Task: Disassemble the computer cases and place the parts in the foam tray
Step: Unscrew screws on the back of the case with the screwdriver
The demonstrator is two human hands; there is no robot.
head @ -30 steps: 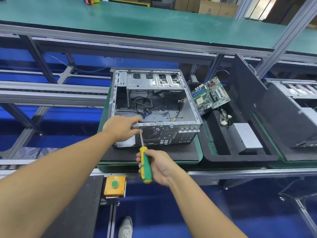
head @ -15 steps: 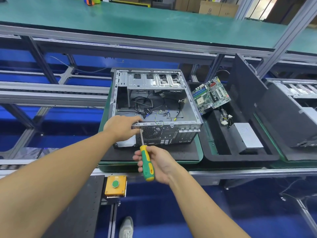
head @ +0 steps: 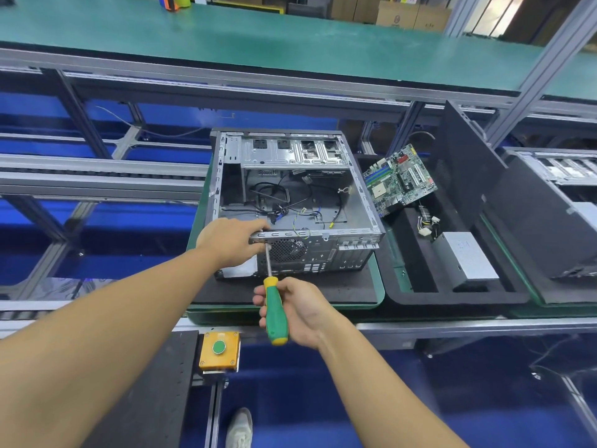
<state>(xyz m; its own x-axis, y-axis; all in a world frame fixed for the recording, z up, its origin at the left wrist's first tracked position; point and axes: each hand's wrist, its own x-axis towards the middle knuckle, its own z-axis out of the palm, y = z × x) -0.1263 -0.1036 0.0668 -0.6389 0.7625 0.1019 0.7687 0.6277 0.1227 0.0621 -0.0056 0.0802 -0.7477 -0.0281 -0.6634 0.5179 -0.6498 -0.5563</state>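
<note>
We see the open computer case [head: 323, 253] lying on its side at the middle of the bench, with the foam tray [head: 452, 297] touching or just beside it at its 3 o'clock. The tray already holds a motherboard [head: 399, 177], leaning at the far end, and a grey power supply [head: 468, 260] at the near end. The left hand [head: 229, 242] grips the case's near top rail at about 7 o'clock, its fingers curled over the edge. The right hand [head: 300, 310] is wrapped round the green handle of a screwdriver [head: 275, 310]. Its shaft runs up toward 12 o'clock, and the tip sits on the rear panel just under the left thumb, beside the fan grille. We cannot tell whether the tip is seated in a screw head. We judge the main risk to be a slip, since the shaft looks tilted to the panel and the tip could cam out and strike the thumb just beside it. A freed screw could also drop among the loose cables [head: 290, 202] on the case floor, or roll off the near edge at 6 o'clock. If the left hand's hold loosens, we think the case may shift on its mat under the push of the tool.
</note>
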